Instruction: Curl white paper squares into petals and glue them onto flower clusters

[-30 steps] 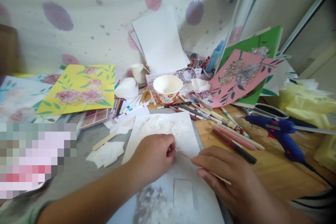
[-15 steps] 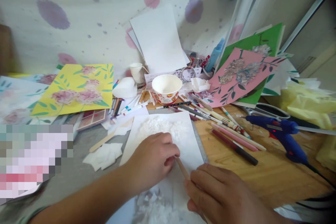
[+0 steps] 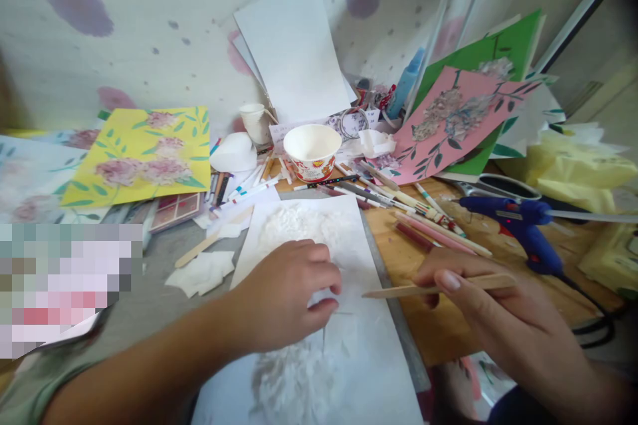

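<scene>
Head feed, from my remote post: white sheet point(image 3: 376, 352) centred before me. Left hand point(image 3: 299, 289) over it, fingers curled, thumb apart. Right hand point(image 3: 491, 309), off the sheet's right edge, pinches a wooden stick point(image 3: 396, 291), tip over the sheet.

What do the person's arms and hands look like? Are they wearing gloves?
No gloves! The left hand and right hand are bare, with no rings or bracelets to see. The left forearm is bare too, up to a loose, pale green sleeve at the picture's edge. I can't tell what sleeve the right arm has.
</scene>
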Available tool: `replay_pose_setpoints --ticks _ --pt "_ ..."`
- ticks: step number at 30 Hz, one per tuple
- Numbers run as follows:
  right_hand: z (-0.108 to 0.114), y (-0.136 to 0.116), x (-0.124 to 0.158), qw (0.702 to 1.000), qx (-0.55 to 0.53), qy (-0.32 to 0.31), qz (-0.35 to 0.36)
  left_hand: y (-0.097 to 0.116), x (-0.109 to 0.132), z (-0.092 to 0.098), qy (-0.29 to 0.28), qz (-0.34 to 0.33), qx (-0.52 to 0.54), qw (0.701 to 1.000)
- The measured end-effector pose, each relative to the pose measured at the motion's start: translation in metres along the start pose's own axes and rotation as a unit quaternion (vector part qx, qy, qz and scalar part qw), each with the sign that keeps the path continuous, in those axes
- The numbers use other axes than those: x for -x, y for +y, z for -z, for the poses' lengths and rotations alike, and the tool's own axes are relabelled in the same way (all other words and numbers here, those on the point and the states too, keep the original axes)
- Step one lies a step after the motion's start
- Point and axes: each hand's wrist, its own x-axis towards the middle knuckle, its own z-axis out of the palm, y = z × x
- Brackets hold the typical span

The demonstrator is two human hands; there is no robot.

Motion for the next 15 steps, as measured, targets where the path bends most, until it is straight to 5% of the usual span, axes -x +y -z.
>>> replay_pose_setpoints --ticks 9,15 --pt "-0.005 0.004 0.003 0.994 -0.068 -0.057 -0.068 0.012 0.002 -0.014 -0.029 -0.031 0.032 0.999" --pt "-0.004 0.003 0.001 0.992 -0.121 0.008 -0.033 0.013 0.002 -0.008 -0.02 0.021 0.045 0.999"
